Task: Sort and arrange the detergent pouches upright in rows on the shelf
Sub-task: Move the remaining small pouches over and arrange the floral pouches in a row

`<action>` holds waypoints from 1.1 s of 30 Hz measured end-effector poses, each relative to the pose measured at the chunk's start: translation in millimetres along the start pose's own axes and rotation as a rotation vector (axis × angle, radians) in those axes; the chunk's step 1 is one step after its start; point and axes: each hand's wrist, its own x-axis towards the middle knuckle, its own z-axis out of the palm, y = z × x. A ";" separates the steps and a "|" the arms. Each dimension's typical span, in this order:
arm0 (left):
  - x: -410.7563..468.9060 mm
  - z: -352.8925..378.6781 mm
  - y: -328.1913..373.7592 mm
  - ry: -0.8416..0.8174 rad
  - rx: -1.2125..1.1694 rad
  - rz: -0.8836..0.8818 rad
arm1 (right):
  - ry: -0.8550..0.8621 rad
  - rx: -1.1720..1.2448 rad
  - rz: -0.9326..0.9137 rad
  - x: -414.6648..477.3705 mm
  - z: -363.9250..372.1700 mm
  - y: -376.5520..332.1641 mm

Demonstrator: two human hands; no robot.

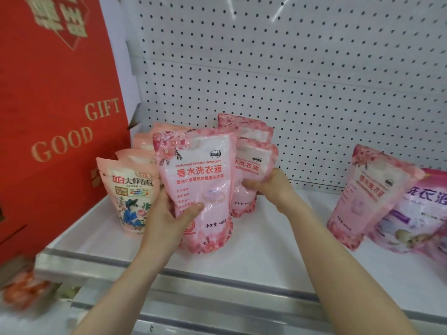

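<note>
Front pouch point(200, 175): left hand point(167, 217); rear pouch point(254, 163): right hand point(268, 187).

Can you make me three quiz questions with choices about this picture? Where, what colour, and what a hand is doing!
1. Where is the red box? A at the right end of the shelf B at its left end C under it
2. What colour is the pouch in the left hand? A pink B green C black
3. What is the right hand doing? A waving B lying flat C gripping a second pouch
Answers: B, it stands at the left; A, pink with roses; C, fingers curl round it.
</note>
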 end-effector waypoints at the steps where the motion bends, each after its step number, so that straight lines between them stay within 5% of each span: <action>1: 0.1 1.7 -0.8 -0.001 0.005 -0.003 | 0.032 0.008 -0.009 1.7 2.8 0.7; 10: -0.6 11.0 -4.5 -0.025 0.047 -0.025 | 0.064 -0.024 -0.066 -4.8 -2.8 -4.8; 15: 1.1 20.5 -3.8 -0.075 0.053 -0.023 | 0.405 0.049 -0.383 -45.1 -25.7 -51.7; 21: 2.1 40.8 -5.5 -0.204 0.009 -0.037 | 0.176 -0.442 -0.433 -78.6 -16.1 -79.6; 33: 12.1 34.4 -26.7 -0.284 0.265 -0.072 | 0.222 -0.295 -0.441 -34.1 -0.3 -74.1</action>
